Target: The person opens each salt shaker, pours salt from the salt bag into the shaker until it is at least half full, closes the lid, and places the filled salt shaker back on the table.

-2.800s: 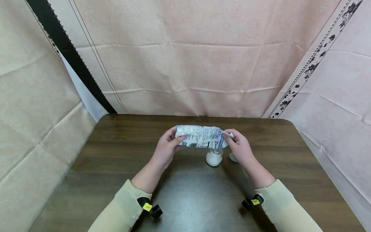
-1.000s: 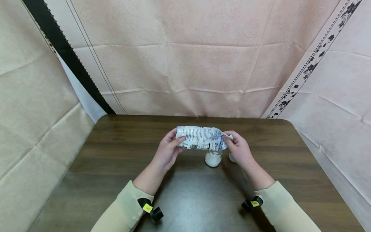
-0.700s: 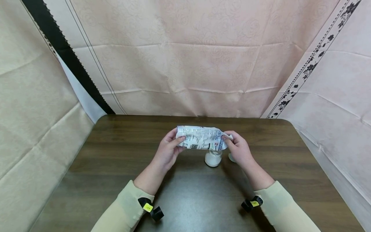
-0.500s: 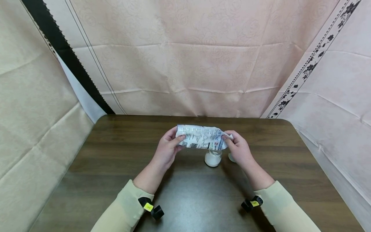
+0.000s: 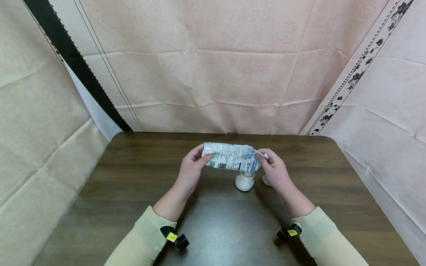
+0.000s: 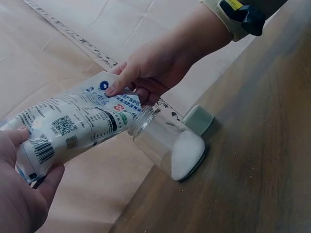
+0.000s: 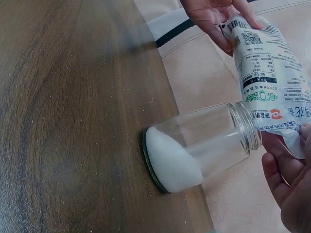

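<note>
A printed white plastic bag of salt (image 5: 229,156) is held level over a clear glass jar (image 5: 244,182). My left hand (image 5: 191,167) grips the bag's left end, thumb on the printed face. At the other end my right hand (image 5: 277,170) pinches the corner beside the bag's opening. In the right wrist view the bag's corner meets the threaded mouth of the jar (image 7: 214,145). White salt (image 7: 170,162) is heaped in the jar's bottom, and a pale streak runs from the mouth down to it. The bag's opening itself is hidden.
A pale green lid (image 6: 199,119) lies on the table behind the jar, partly hidden by the right hand in the head view. Fine white grains are scattered on the brown wooden table (image 7: 87,121). Patterned cloth (image 5: 213,74) hangs behind the table's far edge.
The bag's left end has risen slightly with my left hand over the last half second. My right hand has barely shifted, and the jar stands in the same place.
</note>
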`<state>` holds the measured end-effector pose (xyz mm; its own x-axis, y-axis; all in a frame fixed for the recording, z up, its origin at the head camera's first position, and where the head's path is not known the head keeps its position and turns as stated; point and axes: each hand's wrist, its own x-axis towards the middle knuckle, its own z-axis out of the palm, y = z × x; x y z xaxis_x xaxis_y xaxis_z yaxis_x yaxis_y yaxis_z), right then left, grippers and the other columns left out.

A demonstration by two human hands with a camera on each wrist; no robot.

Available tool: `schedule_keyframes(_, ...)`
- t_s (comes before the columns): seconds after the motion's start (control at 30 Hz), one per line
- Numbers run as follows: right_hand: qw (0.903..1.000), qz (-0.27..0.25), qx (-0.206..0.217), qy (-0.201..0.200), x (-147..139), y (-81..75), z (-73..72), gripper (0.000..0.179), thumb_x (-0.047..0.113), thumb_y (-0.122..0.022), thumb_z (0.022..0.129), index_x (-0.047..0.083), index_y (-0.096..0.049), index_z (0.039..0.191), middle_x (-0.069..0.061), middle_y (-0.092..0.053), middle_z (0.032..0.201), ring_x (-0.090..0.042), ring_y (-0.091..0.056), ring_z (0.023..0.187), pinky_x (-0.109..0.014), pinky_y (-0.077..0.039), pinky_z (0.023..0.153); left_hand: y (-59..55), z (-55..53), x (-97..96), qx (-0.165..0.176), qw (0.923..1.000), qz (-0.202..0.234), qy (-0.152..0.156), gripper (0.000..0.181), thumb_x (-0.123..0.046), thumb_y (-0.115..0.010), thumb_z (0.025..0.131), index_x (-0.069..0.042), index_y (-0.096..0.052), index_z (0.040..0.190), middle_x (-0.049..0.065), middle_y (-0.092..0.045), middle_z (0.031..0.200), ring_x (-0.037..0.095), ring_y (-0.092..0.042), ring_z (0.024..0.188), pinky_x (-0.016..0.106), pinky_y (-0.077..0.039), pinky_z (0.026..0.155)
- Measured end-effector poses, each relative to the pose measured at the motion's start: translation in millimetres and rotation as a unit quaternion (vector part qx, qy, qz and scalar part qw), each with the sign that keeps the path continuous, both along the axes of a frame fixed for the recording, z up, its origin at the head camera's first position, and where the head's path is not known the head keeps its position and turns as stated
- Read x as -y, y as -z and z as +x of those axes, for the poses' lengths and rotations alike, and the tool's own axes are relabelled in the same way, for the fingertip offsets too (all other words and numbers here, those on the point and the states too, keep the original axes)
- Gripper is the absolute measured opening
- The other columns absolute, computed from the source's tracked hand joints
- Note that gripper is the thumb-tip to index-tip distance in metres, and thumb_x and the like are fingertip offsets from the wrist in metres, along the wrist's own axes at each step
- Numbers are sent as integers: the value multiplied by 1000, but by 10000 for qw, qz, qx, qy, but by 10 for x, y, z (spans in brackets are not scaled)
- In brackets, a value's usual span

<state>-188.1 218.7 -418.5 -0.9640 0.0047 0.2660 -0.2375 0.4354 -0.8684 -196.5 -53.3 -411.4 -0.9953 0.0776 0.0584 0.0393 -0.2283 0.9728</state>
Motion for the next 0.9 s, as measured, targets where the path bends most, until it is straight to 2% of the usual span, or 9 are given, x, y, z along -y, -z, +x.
schedule_keyframes(0.17,10000,0,0,19,8,0,-6,17,20,-57,102,7,-65,111,-11,-66,91,-21,-58,80,-26,-45,64,4,-9,-1,-84,10000,-26,-21,39,-3,-68,93,-7,-62,131,13,-64,119,21,-62,100,28,-55,81)
schedule_keyframes(0.33,10000,-25,55,63,12,1,-12,18,20,-57,102,7,-64,112,-10,-67,92,-17,-58,80,-25,-46,65,-31,17,-7,-108,9999,15,-45,39,-2,-67,92,-6,-62,131,13,-64,118,20,-61,99,29,-54,83)
schedule_keyframes(0.7,9999,-131,93,-17,20,-14,-5,17,21,-57,102,7,-64,111,-11,-67,95,-19,-60,83,-38,-51,71,-88,60,-6,248,9989,383,122,39,-5,-67,94,-9,-61,132,10,-60,112,19,-61,95,26,-53,72)
schedule_keyframes(0.9,9998,-142,136,-13,20,-15,-5,20,23,-57,102,7,-64,113,-11,-67,96,-19,-60,84,-31,-49,70,-92,71,-12,387,9960,766,251,39,-2,-64,95,-7,-59,133,11,-59,115,20,-62,98,28,-55,74)
